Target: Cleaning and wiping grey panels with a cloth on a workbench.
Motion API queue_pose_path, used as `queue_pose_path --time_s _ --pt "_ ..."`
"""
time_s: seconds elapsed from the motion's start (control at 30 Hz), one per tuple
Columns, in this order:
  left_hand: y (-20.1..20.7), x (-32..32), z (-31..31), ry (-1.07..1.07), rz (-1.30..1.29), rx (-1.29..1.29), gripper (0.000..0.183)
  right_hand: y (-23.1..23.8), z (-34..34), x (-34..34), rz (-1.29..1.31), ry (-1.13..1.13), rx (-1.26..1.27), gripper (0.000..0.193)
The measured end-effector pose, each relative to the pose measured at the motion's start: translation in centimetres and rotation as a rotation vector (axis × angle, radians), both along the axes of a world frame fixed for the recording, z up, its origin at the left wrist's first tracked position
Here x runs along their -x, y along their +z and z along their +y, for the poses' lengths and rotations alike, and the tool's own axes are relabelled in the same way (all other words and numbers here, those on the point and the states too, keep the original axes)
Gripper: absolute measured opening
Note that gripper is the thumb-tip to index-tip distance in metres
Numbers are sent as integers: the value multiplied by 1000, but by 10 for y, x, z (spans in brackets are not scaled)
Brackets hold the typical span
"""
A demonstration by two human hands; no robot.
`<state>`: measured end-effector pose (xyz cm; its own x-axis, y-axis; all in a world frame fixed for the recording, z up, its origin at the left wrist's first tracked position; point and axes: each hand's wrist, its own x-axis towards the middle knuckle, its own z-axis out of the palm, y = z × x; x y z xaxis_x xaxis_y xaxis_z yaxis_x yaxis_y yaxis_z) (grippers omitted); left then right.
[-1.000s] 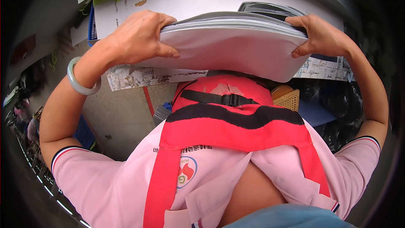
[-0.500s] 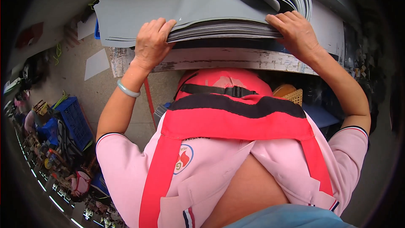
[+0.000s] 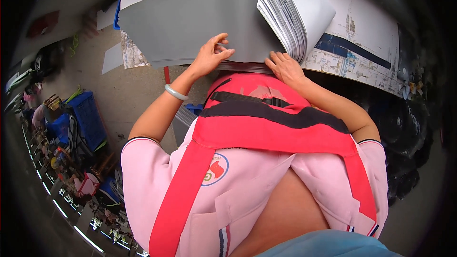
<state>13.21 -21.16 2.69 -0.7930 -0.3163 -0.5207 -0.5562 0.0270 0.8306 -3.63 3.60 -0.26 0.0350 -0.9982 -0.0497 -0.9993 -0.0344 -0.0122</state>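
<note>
A stack of large thin grey sheets [image 3: 190, 24] lies across the table in front of me, its near edge close to my apron. At the right, part of the stack is folded back, and a pale folded-over bundle of sheets [image 3: 304, 4] shows its many edges. My left hand [image 3: 213, 56], a pale bangle on its wrist, is over the near edge of the flat sheets with fingers apart and nothing in them. My right hand [image 3: 287, 69] rests by the foot of the fold, fingers stretched out against the sheets' near edge.
The worn white table [image 3: 354, 64] has a dark blue strip along its right part. Black bags [image 3: 400, 119] lie on the floor at the right. At the left stand blue crates [image 3: 88, 119], and a loose pale sheet [image 3: 113, 58] lies on the floor.
Both hands have let go of the raised sheet edges and come closer together and nearer to me. The sheets now lie flat at the left, and the folded bundle has shifted left.
</note>
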Motion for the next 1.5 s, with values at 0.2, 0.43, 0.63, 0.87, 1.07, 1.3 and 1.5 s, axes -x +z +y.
queue_pose_path --time_s 0.2,0.43,0.63,0.87,1.07,1.3,1.5 --pt "-25 134 24 472 285 -908 59 9 6 -1 -414 -15 41 23" --pt "4 196 67 320 530 -400 36 53 38 50 -1286 -835 793 31" --pt "9 207 174 -133 583 342 67 27 91 99 -1427 -1172 1037 27" --pt "-30 227 249 -996 394 712 76 -68 259 145 -1388 -1809 1130 43" --pt "-42 206 245 -886 553 616 67 -64 299 144 -1484 -1742 851 74" --pt "-36 100 160 -342 164 95 39 -24 250 179 -171 -1449 817 56" --pt "-61 -34 44 345 87 379 27 -26 206 213 -133 -1486 879 92"
